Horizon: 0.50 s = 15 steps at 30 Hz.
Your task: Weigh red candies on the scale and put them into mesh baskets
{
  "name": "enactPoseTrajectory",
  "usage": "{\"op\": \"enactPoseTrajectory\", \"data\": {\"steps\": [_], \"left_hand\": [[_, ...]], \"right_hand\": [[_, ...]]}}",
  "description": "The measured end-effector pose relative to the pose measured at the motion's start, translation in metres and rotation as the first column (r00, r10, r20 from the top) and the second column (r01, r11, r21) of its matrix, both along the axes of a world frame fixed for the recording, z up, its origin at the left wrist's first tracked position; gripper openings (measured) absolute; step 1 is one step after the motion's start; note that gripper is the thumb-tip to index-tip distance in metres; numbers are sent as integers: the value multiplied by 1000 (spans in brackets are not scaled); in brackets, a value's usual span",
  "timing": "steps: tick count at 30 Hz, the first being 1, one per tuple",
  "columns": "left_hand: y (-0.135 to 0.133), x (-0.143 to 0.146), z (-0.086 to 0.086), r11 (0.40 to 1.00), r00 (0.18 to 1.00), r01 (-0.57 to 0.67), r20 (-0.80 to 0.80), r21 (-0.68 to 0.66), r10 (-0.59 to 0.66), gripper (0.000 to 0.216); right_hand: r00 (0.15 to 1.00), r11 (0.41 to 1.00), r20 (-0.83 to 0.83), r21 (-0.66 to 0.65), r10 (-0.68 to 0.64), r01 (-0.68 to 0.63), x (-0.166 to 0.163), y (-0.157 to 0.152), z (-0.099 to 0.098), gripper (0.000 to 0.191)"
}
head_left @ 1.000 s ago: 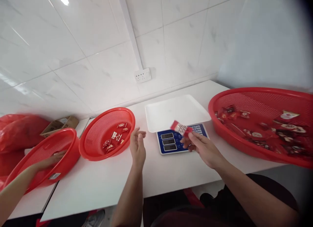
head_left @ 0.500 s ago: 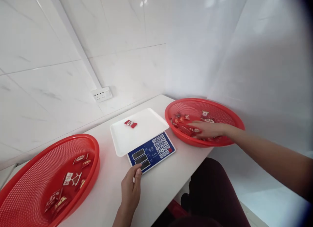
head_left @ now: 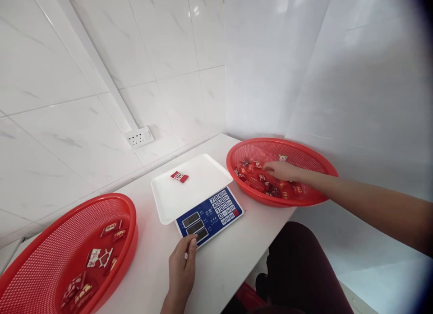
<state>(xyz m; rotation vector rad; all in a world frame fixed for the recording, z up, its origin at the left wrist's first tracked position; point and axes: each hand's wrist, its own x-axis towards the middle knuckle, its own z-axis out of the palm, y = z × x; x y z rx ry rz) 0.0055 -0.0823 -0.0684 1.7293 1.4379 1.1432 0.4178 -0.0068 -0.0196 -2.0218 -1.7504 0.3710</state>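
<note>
On the white table (head_left: 216,269), beyond the left basket (head_left: 131,219), a packet (head_left: 179,176) lies on the tray (head_left: 192,196). The left hand (head_left: 182,264), fingers loosely bent, apparently holding nothing, is at the scale (head_left: 209,217); leaning there could skew readings. The right hand (head_left: 281,170) is inside the right basket (head_left: 306,157), grip unclear; a loose pinch could drop packets (head_left: 257,183).

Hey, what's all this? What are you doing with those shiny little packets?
One person is working here with both hands. The right hand is down in the right red basket, among small wrapped packets; whether it grips one is hard to tell. The left hand has its fingers at the lower display of a blue scale. One red-and-white packet lies on the scale's white tray. More packets sit in the left red basket.
</note>
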Motion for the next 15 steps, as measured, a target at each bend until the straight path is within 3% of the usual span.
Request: {"op": "enactPoseTrajectory", "data": {"steps": [3,6,9,12,15], "left_hand": [[3,-4,0,999,998,49,-35,-14,-49,41],[4,-6,0,998,997,60,-39,-9,-60,40],[2,-5,0,999,999,49,-14,2,-49,38],[0,-4,1,1000,1000,4,26,21,-4,34],[0,-5,2,998,1000,23,12,50,-24,30]], "right_hand": [[993,984,-20,-135,115,-116,-21,5,6,44],[990,971,0,-193,141,-138,-43,3,6,68],[992,979,59,-174,114,-102,-49,3,13,60],[993,990,107,-138,54,-39,-45,9,31,42],[991,997,127,-66,-35,44,-48,20,53,49]]}}
